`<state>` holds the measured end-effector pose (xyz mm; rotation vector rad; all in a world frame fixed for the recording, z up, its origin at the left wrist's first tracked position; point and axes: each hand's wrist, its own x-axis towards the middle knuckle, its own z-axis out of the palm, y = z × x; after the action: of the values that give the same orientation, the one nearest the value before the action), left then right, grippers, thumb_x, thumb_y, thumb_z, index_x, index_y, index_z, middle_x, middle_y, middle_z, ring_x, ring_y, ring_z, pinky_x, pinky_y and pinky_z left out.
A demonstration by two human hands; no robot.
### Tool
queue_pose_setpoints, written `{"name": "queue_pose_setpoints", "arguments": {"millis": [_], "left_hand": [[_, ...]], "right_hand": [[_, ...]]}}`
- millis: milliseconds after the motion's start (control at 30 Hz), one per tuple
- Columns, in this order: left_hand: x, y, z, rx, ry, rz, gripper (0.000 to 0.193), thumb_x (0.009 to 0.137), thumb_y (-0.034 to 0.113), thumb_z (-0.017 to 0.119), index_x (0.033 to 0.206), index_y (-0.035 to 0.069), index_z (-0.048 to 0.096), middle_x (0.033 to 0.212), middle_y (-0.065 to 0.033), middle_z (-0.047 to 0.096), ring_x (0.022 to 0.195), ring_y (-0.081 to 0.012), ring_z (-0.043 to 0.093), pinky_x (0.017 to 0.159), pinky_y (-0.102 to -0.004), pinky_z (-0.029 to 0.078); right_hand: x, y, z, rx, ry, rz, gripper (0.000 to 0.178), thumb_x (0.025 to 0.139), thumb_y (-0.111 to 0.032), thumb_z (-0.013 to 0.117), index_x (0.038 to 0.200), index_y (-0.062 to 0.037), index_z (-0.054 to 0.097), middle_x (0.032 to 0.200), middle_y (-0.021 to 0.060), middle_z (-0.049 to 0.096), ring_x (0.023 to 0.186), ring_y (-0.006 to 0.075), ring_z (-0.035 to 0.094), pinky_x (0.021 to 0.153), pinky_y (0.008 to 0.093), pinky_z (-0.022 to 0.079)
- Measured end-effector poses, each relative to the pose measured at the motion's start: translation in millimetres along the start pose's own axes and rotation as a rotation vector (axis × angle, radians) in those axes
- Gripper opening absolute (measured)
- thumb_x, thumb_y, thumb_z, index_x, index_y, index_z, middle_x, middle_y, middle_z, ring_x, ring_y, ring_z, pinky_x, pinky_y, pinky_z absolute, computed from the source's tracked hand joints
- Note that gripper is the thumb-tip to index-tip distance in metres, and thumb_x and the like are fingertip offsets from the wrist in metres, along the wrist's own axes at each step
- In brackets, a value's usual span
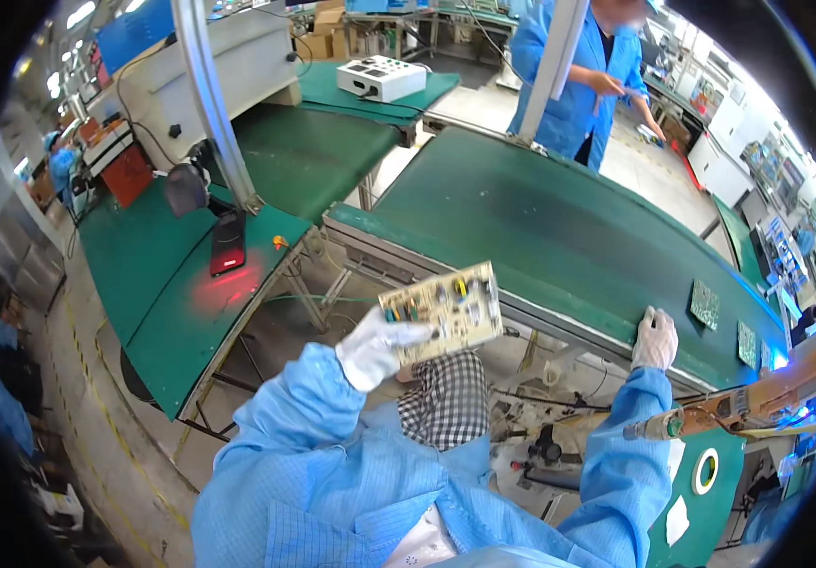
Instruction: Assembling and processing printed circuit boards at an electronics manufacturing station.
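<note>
My left hand, in a white glove, grips a cream-coloured circuit board by its left side. The board's component side faces up, with a yellow part and several dark ones on it. It is held in the air over my lap, just short of the conveyor's near edge. Also gloved in white, my right hand rests on the near edge of the green conveyor belt, fingers pointing away from me. Whether anything lies under its fingers is hidden. A green circuit board lies on the belt to its right.
Another green board lies farther right. A brown metal arm juts in at right above a side table with a tape roll. On the left table, a scanner casts red light. A person in blue stands beyond the belt.
</note>
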<state>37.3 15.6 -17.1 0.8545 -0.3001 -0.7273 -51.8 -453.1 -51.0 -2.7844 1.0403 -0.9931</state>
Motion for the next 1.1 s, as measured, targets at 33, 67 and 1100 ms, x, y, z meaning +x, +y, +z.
{"name": "queue_pose_setpoints", "arguments": {"millis": [33, 67, 1100], "left_hand": [[-8, -9, -4, -0.001, 0.016, 0.008, 0.056, 0.085, 0.001, 0.062, 0.136, -0.003, 0.041, 0.123, -0.0167, 0.059, 0.108, -0.0254, 0.062, 0.09, -0.0333, 0.053], [-19, -9, 1, 0.016, 0.069, -0.037, 0.044, 0.085, 0.007, 0.066, 0.125, -0.005, 0.052, 0.116, -0.0134, 0.064, 0.104, -0.0201, 0.063, 0.091, -0.0312, 0.051], [-8, -22, 11, -0.19, -0.057, -0.156, 0.043, 0.086, 0.002, 0.058, 0.127, -0.008, 0.049, 0.12, -0.0182, 0.061, 0.109, -0.025, 0.062, 0.095, -0.0342, 0.05]], "right_hand": [[0, -1, -1, 0.008, 0.005, -0.006, 0.036, 0.094, -0.034, 0.05, 0.1, -0.0039, 0.068, 0.113, 0.0144, 0.064, 0.106, 0.0306, 0.059, 0.095, 0.0388, 0.044], [-1, -2, 1, 0.008, -0.003, -0.012, 0.036, 0.094, -0.034, 0.05, 0.1, -0.0038, 0.068, 0.113, 0.0146, 0.064, 0.106, 0.0307, 0.059, 0.094, 0.0389, 0.045], [-87, -67, -209, 1.495, -0.354, 0.074, 0.086, 0.086, -0.048, 0.062, 0.147, -0.002, 0.023, 0.134, 0.0219, 0.047, 0.103, 0.0315, 0.06, 0.086, 0.0439, 0.05]]}}
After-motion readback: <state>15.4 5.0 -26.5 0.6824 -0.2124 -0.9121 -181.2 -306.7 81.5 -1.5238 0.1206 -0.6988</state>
